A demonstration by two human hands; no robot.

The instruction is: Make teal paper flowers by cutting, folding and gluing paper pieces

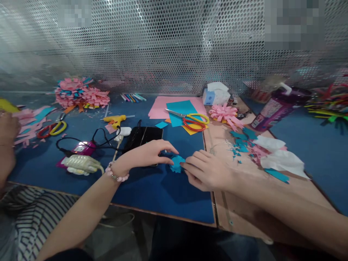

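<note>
A small blue paper piece with a frilly, cut edge is just above the blue tabletop, between my two hands. My right hand pinches its right side, fingers curled and the thumb mostly hidden. On the other side my left hand, with a beaded bracelet at the wrist, has thumb and index finger apart around the paper's upper left. The left thumb tip is at the paper's edge; whether it presses on it is unclear. A black phone-like device lies behind my left hand.
Scissors lie on blue and pink paper sheets. A yellow glue gun, a power strip with cables and paper pompoms are to the left. Scraps and a purple bottle are right. Another person's hand is far left.
</note>
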